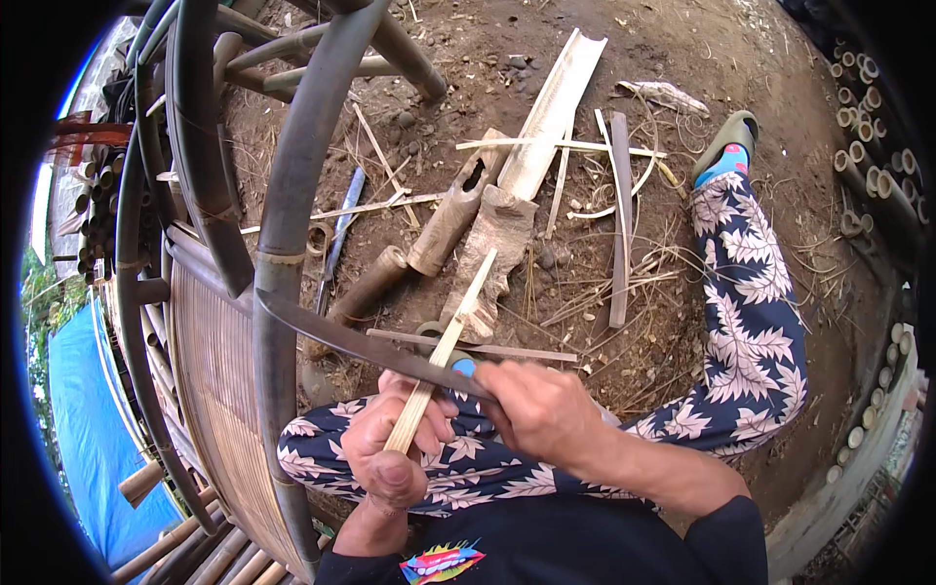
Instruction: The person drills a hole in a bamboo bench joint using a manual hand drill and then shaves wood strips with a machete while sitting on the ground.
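Observation:
My left hand (393, 450) is closed around a pale split bamboo strip (438, 363), which slants up and away from my palm. My right hand (544, 414) grips the handle end of a long dark machete (341, 336); its handle is hidden in my fist. The blade lies across the strip just above my left fingers, its tip pointing to the left toward a bamboo chair frame. Under the strip's far end is a rough, chipped piece of wood (497, 239) on the dirt.
A bamboo chair (210, 361) stands close on my left. Around the ground lie a hollow bamboo section (453, 229), a split bamboo half (556, 112), a dark slat (620, 224), a blue-handled tool (343, 229) and thin shavings. Stacked bamboo poles (868, 175) line the right.

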